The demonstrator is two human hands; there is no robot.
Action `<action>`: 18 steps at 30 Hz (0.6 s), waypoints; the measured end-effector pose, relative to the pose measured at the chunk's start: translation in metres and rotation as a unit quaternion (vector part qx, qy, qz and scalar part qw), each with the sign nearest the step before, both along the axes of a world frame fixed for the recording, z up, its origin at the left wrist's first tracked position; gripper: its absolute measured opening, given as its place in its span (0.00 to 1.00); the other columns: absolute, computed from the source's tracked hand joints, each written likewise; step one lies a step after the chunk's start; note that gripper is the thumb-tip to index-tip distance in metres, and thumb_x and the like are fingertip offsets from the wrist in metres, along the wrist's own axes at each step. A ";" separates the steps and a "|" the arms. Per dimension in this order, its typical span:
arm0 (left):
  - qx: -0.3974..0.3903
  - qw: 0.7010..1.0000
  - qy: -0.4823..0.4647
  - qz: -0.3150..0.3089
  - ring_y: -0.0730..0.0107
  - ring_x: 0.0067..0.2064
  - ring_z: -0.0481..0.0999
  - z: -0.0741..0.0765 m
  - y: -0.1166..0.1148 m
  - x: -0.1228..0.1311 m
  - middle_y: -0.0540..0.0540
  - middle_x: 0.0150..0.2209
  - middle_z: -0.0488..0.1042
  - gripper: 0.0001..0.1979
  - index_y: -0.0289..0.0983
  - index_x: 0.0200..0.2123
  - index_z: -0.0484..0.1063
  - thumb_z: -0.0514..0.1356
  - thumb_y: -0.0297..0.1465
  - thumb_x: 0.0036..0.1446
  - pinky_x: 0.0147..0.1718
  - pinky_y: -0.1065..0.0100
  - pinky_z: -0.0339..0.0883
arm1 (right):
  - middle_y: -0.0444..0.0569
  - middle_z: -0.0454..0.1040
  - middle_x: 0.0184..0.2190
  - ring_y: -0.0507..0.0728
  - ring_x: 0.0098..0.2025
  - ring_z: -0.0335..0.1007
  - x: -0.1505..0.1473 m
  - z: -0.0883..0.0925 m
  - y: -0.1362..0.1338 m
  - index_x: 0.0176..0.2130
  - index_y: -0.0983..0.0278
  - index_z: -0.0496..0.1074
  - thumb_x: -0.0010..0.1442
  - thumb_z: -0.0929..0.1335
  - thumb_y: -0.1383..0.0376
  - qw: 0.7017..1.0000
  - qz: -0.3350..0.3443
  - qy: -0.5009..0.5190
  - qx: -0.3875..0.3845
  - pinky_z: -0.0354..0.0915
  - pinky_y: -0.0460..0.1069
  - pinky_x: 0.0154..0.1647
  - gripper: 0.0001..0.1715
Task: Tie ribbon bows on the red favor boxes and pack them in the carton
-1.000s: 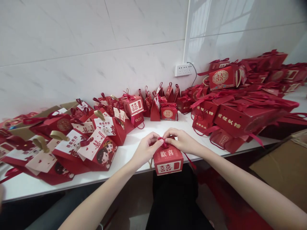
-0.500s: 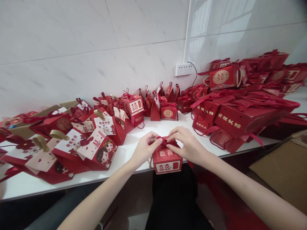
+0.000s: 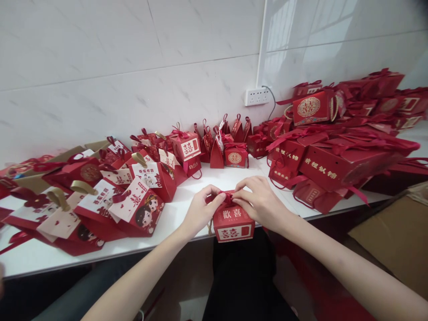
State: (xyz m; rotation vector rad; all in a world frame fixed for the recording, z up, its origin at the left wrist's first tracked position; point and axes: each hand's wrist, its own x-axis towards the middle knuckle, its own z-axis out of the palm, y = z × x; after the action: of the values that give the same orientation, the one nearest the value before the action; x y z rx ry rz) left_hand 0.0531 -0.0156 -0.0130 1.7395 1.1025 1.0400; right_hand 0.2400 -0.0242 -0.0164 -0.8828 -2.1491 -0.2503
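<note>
A small red gift box [image 3: 233,219] with white characters on top and a white front label sits at the table's front edge, its near end jutting slightly over. A dark red ribbon [image 3: 228,198] is tied in a bow on its top. My left hand [image 3: 204,207] pinches the ribbon's left side between thumb and fingers. From the other side, my right hand [image 3: 259,200] has thumb and fingertips closed on the bow's right part. A gold cord [image 3: 210,226] hangs at the box's left side. The fingertips partly hide the bow.
Red and white gift boxes [image 3: 137,207] crowd the white table [image 3: 220,178] on the left. Small red boxes [image 3: 236,154] stand behind; a pile of larger red boxes [image 3: 334,162] rises on the right. A power socket [image 3: 257,96] is on the wall; a cardboard box [image 3: 394,232] stands lower right.
My right hand's fingers have shifted slightly at the bow, and its fingertips are drawn closer together. The gift box stays in place, and my left hand keeps its pinch.
</note>
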 end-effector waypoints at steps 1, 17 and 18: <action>0.011 1.000 0.012 0.009 0.71 0.35 0.69 0.000 -0.001 -0.001 0.50 0.30 0.70 0.10 0.37 0.28 0.66 0.56 0.38 0.56 0.37 0.69 0.62 | 0.51 0.72 0.34 0.56 0.38 0.65 0.001 0.000 0.001 0.31 0.65 0.73 0.61 0.64 0.69 1.000 -0.001 -0.001 0.000 0.57 0.54 0.44 0.09; 0.121 0.977 0.141 0.107 0.63 0.41 0.66 -0.009 -0.021 -0.013 0.48 0.34 0.67 0.05 0.39 0.29 0.67 0.55 0.32 0.55 0.44 0.61 0.56 | 0.54 0.72 0.37 0.57 0.41 0.66 0.025 0.006 -0.007 0.35 0.65 0.72 0.62 0.59 0.74 0.988 -0.026 -0.128 0.079 0.54 0.59 0.49 0.14; 0.124 0.975 0.151 0.107 0.64 0.41 0.66 -0.010 -0.022 -0.014 0.48 0.34 0.67 0.05 0.39 0.29 0.67 0.54 0.32 0.55 0.44 0.61 0.56 | 0.54 0.72 0.37 0.58 0.41 0.66 0.027 0.007 -0.009 0.35 0.65 0.72 0.62 0.59 0.74 0.987 -0.022 -0.140 0.081 0.53 0.60 0.50 0.14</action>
State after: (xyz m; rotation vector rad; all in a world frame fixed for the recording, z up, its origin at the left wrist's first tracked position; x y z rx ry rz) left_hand 0.0394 -0.0374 -0.0225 2.0624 1.4253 1.1065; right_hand 0.2669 -0.0328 -0.0099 -0.8410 -2.3268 -0.5933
